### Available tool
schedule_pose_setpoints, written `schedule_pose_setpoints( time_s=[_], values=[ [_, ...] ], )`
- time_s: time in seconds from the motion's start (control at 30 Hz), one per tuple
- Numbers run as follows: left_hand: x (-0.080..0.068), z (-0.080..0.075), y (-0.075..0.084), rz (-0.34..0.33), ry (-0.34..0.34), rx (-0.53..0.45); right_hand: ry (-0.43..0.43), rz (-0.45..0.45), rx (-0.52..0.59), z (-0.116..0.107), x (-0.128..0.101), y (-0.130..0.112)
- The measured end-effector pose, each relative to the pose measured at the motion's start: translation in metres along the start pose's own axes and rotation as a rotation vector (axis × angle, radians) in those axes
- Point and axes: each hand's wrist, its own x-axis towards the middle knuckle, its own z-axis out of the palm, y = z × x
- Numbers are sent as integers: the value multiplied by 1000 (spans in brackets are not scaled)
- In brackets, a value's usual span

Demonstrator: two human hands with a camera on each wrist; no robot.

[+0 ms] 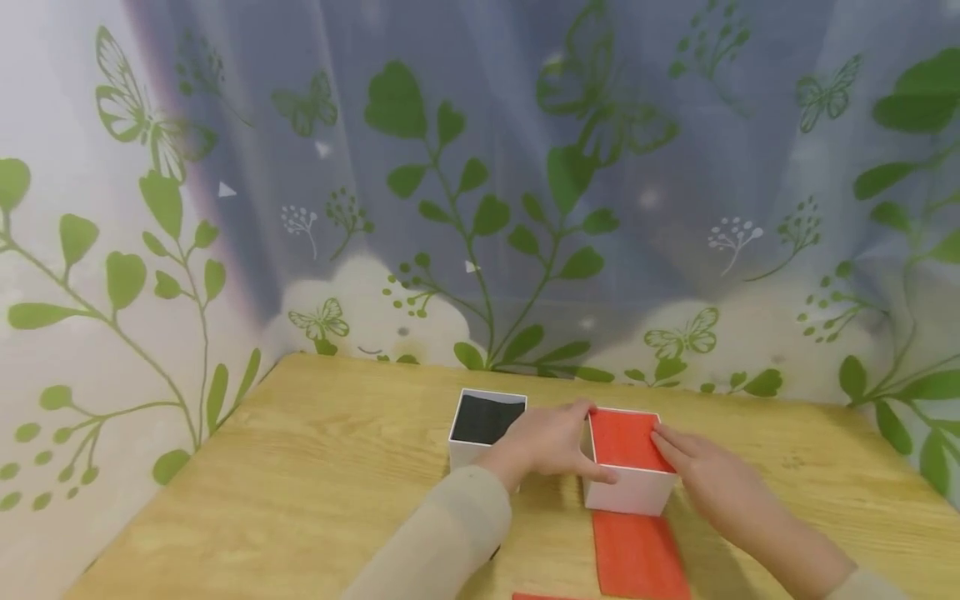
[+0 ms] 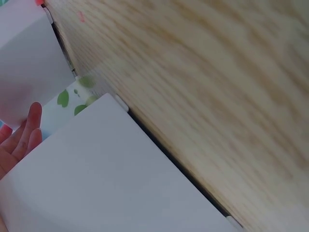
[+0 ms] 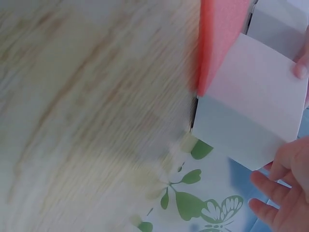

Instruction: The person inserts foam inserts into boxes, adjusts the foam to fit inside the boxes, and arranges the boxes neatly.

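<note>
1. The red box (image 1: 628, 462) was held between both hands on the desk (image 1: 315, 467).
2. Its left side was gripped by the left hand (image 1: 551, 446).
3. Its right side was touched by the right hand (image 1: 701, 475), fingers straight.

Two bare hands, left hand (image 1: 551, 446), right hand (image 1: 708, 483), long beige sleeves (image 1: 450, 533) reaching the wrists

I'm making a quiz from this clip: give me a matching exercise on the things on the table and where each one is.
Things:
1. red-lined box
2. black-lined box
3. red sheet
4. left hand

Places:
A. flat on the table, nearest the camera
B. between both hands
C. on the red-lined box's left side
D. left of the red-lined box

Pairs: 1-B, 2-D, 3-A, 4-C
</note>
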Motion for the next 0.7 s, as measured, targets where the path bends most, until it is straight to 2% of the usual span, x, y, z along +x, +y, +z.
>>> schedule_pose_setpoints(
  time_s=[0.43,0.7],
  values=[
    [-2,5,0,-12,-8,1,7,-9,9,6,-6,-6],
    [0,4,1,-25,-3,8,-29,-24,-13,4,-2,-7]
  ],
)
